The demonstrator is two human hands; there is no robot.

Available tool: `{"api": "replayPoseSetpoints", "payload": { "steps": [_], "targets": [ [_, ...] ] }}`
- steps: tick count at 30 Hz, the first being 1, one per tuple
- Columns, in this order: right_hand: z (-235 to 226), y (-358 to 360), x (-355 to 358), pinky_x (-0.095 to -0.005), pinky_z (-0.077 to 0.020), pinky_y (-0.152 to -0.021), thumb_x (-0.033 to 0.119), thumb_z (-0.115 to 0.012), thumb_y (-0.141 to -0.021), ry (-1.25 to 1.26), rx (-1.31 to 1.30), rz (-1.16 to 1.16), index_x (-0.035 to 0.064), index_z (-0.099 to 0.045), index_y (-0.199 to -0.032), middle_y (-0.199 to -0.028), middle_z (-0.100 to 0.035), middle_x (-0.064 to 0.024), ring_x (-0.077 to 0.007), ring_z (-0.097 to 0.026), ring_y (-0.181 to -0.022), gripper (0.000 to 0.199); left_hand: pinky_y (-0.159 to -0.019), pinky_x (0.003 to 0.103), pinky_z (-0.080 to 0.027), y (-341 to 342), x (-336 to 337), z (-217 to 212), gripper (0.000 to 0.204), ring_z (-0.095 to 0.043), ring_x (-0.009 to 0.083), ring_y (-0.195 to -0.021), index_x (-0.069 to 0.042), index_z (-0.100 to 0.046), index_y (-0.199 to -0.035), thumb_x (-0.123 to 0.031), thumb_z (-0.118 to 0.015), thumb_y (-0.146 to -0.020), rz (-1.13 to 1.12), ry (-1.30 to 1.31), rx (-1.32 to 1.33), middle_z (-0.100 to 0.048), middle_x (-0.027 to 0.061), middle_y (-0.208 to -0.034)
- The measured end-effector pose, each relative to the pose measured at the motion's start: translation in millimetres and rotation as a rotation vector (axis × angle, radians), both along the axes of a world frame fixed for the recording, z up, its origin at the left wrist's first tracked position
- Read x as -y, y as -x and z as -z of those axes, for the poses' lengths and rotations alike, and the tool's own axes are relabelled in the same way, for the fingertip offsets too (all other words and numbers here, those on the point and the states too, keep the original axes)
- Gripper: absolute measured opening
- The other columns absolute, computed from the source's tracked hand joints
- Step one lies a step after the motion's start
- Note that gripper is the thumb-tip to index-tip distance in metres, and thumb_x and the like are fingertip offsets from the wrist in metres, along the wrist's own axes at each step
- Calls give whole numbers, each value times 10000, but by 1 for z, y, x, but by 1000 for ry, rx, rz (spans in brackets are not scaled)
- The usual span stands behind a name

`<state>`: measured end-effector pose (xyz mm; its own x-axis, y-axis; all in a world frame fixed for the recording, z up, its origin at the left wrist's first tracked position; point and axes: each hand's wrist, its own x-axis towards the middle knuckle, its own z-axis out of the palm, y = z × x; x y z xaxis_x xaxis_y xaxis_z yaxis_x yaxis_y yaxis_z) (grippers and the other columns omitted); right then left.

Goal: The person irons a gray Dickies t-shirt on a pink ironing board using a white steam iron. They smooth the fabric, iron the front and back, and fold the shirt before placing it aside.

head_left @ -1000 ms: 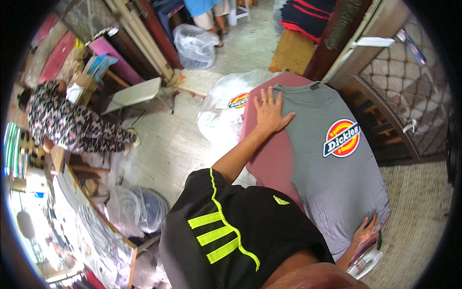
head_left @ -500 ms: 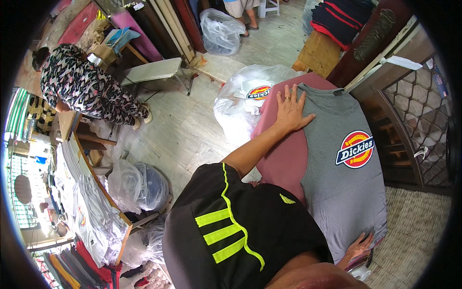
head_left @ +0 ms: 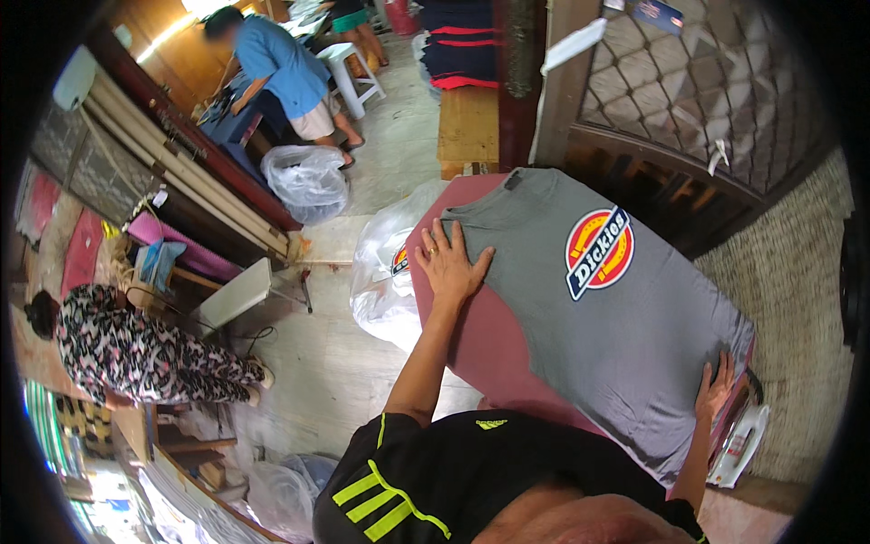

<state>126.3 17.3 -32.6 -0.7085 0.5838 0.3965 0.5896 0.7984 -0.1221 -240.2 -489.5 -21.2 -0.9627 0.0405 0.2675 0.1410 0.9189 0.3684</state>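
Observation:
A grey T-shirt [head_left: 544, 245] with a bright round-and-banner print on its front is spread over a maroon padded ironing board [head_left: 480, 354]. My left hand [head_left: 450, 269] presses down beside the collar, fingers spread, partly on the grey cloth and partly on the maroon cover. At the hem end, my right hand [head_left: 717, 388] rests with its fingers extended along the shirt's edge. Just past that hand, a white iron [head_left: 739, 444] sits at the end of the board. Neither hand grips anything.
Beyond the board lies a clear plastic bag [head_left: 372, 290] with a printed garment. A lattice door [head_left: 698, 91] stands at the right, near folded dark clothes [head_left: 459, 45] on a wooden box [head_left: 468, 127]. Two people, in blue [head_left: 285, 68] and patterned clothing [head_left: 145, 349], work at the left.
The view has swung rightward, bringing the iron and the blue-shirted person into sight. Both hands remain flat on the shirt, at its collar and hem.

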Motion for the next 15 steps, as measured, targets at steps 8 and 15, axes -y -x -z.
{"api": "replayPoseSetpoints", "payload": {
  "steps": [8, 15],
  "targets": [
    [-10, 5, -1, -469, -324, -1151, 402, -578, -981, 14, -10, -4, 129, -518, -1430, -1515, -444, -137, -346, -395, -1404, 529, -1156, 641, -123, -2, -1, 8, 884, -188, 468, -1476, -64, -421, -1488, -658, -575, -852, 22, 29, -102, -262, 254, -1592],
    [-6, 1, -8, -515, -305, -1153, 519, -526, -979, 5, -14, 61, 213, -502, -1453, -1542, -417, -92, -332, -376, -1423, 565, -1136, 660, -144, 10, 1, 12, 851, -217, 461, -1467, -100, -435, -1491, -686, -518, -879, 14, 64, -92, -291, 235, -1586]
  ]
}}
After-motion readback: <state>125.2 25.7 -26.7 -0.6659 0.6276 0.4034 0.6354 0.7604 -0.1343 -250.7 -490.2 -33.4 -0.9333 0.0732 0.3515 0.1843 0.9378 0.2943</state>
